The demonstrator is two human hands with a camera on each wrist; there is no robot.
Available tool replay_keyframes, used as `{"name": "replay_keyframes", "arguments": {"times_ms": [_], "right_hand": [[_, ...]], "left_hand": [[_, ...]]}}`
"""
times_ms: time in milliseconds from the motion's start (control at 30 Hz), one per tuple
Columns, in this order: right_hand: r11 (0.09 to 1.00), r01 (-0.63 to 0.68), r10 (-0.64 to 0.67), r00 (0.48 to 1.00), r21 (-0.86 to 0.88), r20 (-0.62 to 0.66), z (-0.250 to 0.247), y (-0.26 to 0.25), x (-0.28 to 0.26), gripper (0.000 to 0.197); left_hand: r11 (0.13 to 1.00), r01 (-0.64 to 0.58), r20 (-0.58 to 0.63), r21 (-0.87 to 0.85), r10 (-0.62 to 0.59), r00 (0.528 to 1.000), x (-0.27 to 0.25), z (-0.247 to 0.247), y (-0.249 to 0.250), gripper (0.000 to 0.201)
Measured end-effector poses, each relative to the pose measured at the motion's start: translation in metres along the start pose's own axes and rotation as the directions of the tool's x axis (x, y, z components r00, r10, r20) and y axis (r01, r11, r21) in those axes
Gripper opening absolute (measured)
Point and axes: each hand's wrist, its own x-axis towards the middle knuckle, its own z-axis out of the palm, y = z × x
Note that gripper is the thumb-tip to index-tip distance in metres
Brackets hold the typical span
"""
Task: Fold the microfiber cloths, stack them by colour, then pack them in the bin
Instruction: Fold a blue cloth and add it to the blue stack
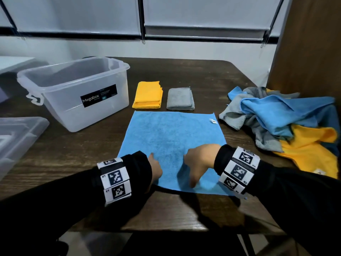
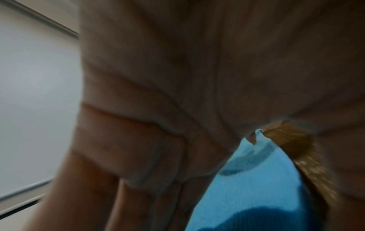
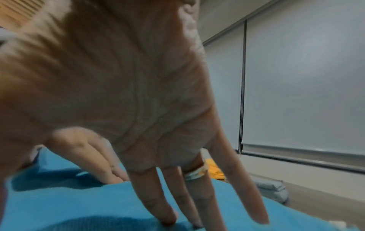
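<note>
A blue cloth (image 1: 171,145) lay spread flat on the dark wooden worktop (image 1: 73,154), directly in front of the person, with a small white tag at its far right corner. Both hands were at its near edge. The left hand (image 1: 155,170) rested on the cloth toward 7 o'clock; the left wrist view was blurred, showing the palm from close up with the fingers running downward and blue fabric beside them, so whether that grip had closed on the cloth cannot be told. The right hand (image 1: 197,163) was at about 5 o'clock on the cloth, its grip released: in the right wrist view its fingers (image 3: 158,203) were straight and spread, the tips pressing down on the blue fabric, and a pale ring sat on one finger.

Beyond the cloth at 12 o'clock lay two folded cloths side by side but apart: a yellow folded cloth (image 1: 148,95) on the left and a grey folded cloth (image 1: 180,99) on the right. At 10 o'clock stood a clear plastic bin (image 1: 77,93) with a black label reading "Megabox" and nothing visible inside. Its clear lid (image 1: 18,137) lay at 9 o'clock near the worktop's left edge. At 2 to 3 o'clock sat a loose heap of unfolded cloths (image 1: 287,122) in blue, grey and yellow, beside a brown wooden panel (image 1: 310,52). Pale roller blinds (image 1: 203,13) hung behind the worktop.
</note>
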Motion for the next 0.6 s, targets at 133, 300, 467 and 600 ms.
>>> {"name": "replay_keyframes", "arguments": {"times_ms": [133,300,467,600], "right_hand": [[0.999,-0.012,0.011,1.000,0.050,0.003,0.005,-0.003,-0.004,0.066],[0.998,-0.035,0.037,0.999,0.060,-0.029,0.015,-0.010,-0.003,0.103],[0.997,-0.059,0.061,0.997,0.045,-0.039,0.022,-0.016,-0.013,0.101],[0.988,-0.108,0.105,0.994,-0.114,-0.034,0.026,-0.025,-0.014,0.095]], "left_hand": [[0.996,0.007,-0.067,-0.089,-0.013,0.998,0.000,0.005,-0.016,0.036],[0.993,-0.020,-0.138,-0.113,0.004,0.990,0.002,-0.001,-0.024,0.025],[0.966,-0.064,-0.120,-0.249,0.034,0.992,-0.001,-0.001,-0.021,0.054],[0.973,-0.006,-0.116,-0.229,-0.022,0.993,0.004,0.002,-0.010,0.060]]}}
